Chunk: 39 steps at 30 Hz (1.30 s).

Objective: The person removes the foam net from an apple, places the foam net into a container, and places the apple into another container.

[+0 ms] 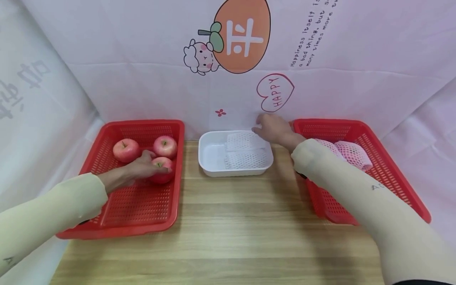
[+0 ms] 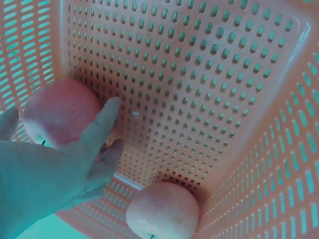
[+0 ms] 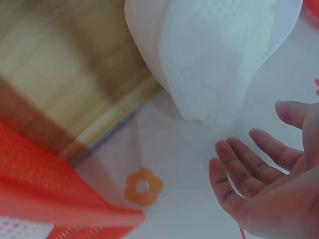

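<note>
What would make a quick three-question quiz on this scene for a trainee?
1. Counting: how many apples can be seen in the red basket on the left in the head view?
2. True or false: the right hand is holding nothing.
3. Multiple choice: what lies in the white tray?
A) a spoon
B) white nets
C) a folded towel

Key: 1. Three. 2. True; the right wrist view shows its fingers empty. 3. B.
</note>
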Available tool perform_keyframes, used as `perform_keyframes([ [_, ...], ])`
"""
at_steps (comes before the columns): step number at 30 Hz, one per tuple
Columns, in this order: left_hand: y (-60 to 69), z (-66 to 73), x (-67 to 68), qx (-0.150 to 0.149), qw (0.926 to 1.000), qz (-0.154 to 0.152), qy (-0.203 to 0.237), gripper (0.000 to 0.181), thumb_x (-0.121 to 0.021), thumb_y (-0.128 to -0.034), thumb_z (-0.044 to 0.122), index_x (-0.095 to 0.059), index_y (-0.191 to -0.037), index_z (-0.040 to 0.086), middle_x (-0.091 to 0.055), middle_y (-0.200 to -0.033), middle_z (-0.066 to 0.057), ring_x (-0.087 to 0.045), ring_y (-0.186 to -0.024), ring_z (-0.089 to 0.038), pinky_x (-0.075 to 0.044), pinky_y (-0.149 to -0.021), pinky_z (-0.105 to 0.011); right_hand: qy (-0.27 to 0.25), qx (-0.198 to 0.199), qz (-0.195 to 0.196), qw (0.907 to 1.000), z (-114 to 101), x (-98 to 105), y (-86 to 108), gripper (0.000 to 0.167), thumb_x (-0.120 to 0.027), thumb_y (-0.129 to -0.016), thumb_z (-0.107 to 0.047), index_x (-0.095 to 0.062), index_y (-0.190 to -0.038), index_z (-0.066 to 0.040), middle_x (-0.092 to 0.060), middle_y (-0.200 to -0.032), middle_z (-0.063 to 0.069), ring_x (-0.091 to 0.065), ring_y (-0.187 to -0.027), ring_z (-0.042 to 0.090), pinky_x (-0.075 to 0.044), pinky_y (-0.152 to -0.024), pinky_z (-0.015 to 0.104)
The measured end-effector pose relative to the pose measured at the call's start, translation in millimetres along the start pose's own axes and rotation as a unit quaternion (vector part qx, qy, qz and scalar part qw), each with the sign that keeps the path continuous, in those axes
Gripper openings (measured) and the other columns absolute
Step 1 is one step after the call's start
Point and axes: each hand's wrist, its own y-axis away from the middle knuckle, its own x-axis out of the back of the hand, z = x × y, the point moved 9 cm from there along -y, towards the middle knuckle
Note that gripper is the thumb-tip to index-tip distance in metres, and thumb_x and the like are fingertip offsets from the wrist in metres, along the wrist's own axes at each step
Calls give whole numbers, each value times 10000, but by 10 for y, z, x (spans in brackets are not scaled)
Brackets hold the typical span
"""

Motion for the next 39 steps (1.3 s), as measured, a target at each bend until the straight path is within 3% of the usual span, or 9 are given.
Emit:
perform_keyframes([
  [3, 47, 41, 60, -115, 9998, 100, -113, 685, -725, -1007, 376, -373, -1386, -73, -529, -1080, -132, -538, -1038, -275, -506, -879, -404, 47, 28, -111, 9999, 38, 79, 52, 493, -749, -976, -259, -634, -1409, -53, -675, -1357, 182, -695, -1142, 360, -620, -937, 486],
  [5, 80, 61, 108, -203, 9992, 232, -247, 716, -721, -1011, 382, -359, -1404, -94, -528, -1019, -130, -551, -986, -270, -492, -827, -376, 87, 67, -166, 9998, 73, 142, 89, 494, -753, -970, -260, -640, -1403, -49, -684, -1340, 184, -696, -1137, 365, -623, -923, 489],
  [8, 125, 69, 147, -255, 9986, 345, -296, 885, -717, -1013, 397, -212, -1520, -125, -542, -1198, -250, -547, -1105, -340, -532, -903, -448, 155, 109, -244, 9995, 147, 242, 149, 493, -740, -974, -271, -646, -1397, -36, -695, -1318, 196, -689, -1135, 380, -613, -933, 502],
  [11, 163, 80, 152, -317, 9983, 396, -274, 1024, -720, -1008, 400, -54, -1591, -115, -345, -1526, -350, -419, -1326, -434, -500, -1061, -588, 167, 46, -297, 9994, 246, 342, 219, 482, -727, -979, -281, -648, -1381, -27, -699, -1281, 205, -684, -1087, 376, -609, -915, 495],
  [13, 185, 95, 160, -372, 9978, 475, -265, 1048, -730, -1001, 397, -26, -1596, -100, -268, -1583, -364, -359, -1380, -470, -463, -1107, -643, 210, 7, -307, 9993, 318, 408, 266, 456, -710, -990, -279, -655, -1359, -16, -707, -1246, 212, -678, -1033, 364, -607, -872, 479],
  [21, 305, 227, 255, -572, 9952, 743, -279, 1098, -718, -1004, 438, 19, -1618, -95, -351, -1538, -378, -372, -1415, -483, -403, -1150, -657, 210, -132, -287, 9993, 629, 631, 422, 455, -686, -1001, -372, -709, -1238, 15, -741, -1070, 196, -651, -937, 353, -560, -799, 499],
  [24, 342, 298, 268, -625, 9946, 776, -288, 1088, -714, -1001, 452, 5, -1629, -71, -266, -1610, -357, -356, -1442, -495, -421, -1138, -654, 295, -223, -278, 9989, 777, 689, 460, 482, -689, -992, -370, -688, -1265, 28, -734, -1106, 221, -669, -963, 369, -592, -833, 527],
  [30, 409, 444, 218, -737, 9941, 754, -258, 1089, -724, -988, 476, -20, -1644, -34, -277, -1610, -337, -350, -1431, -498, -488, -1080, -632, 429, -296, -354, 9980, 1015, 788, 546, 538, -658, -995, -293, -589, -1371, 85, -683, -1222, 311, -659, -1065, 447, -573, -926, 616],
  [39, 498, 599, 127, -825, 9937, 731, -214, 1098, -722, -975, 518, -27, -1660, 14, -221, -1664, -308, -324, -1473, -496, -432, -1123, -678, 643, -302, -451, 9965, 1359, 848, 640, 623, -636, -1009, -302, -495, -1448, 116, -600, -1350, 373, -611, -1181, 525, -505, -992, 694],
])
